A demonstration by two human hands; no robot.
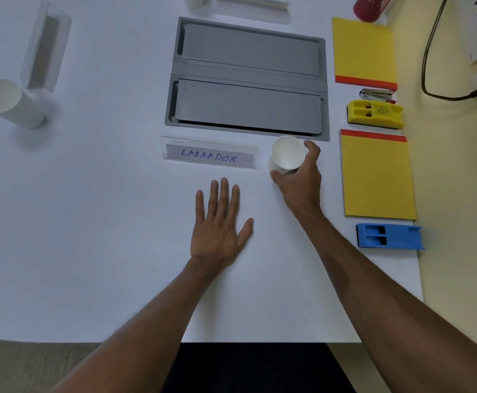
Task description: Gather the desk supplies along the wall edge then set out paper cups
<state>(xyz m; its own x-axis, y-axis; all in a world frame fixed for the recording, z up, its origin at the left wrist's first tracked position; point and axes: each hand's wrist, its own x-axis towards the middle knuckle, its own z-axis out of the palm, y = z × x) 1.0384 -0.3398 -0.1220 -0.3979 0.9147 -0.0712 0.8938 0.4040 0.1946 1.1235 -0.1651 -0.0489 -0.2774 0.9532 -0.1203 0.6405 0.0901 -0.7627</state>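
The white table (89,222) is carrying a grey hatch (248,78) at upper centre and yellow notepads (376,177) down the right. You are resting your left hand (219,228) flat, holding nothing. Your right hand (302,182) is gripping the paper cup (288,152) just below the hatch.

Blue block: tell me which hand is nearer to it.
Right. The right hand, gripping a paper cup, sits left of and beyond the blue block; the left hand lies flat farther left.
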